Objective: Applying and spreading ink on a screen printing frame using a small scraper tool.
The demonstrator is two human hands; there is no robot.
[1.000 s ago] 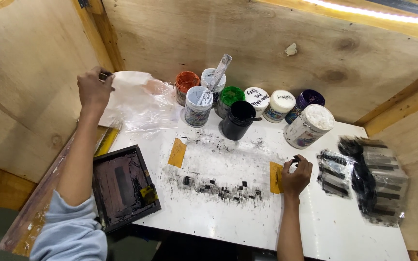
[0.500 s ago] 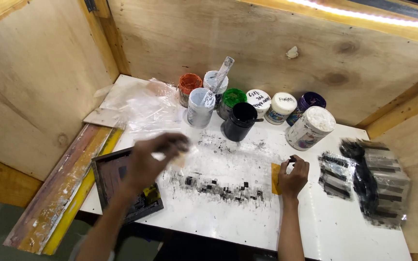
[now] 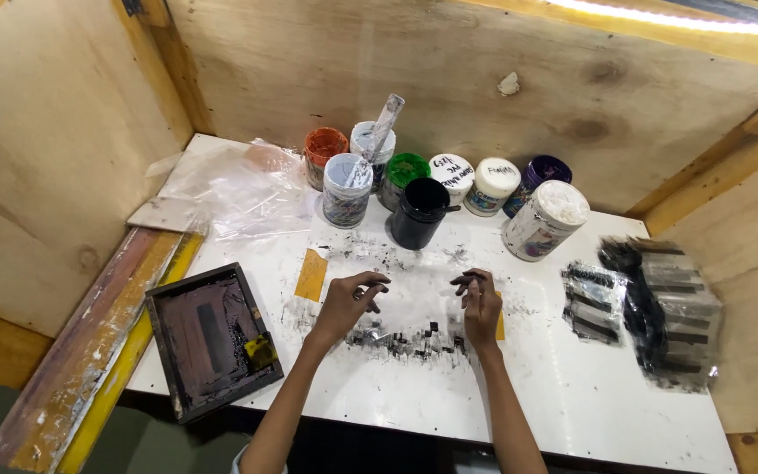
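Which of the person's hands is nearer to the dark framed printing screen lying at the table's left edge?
Left. The left hand is over the smeared middle of the table, just right of the framed screen. The right hand is farther right, beyond the left hand.

left hand (image 3: 348, 303), right hand (image 3: 480, 307) – side by side, fingers curled, empty
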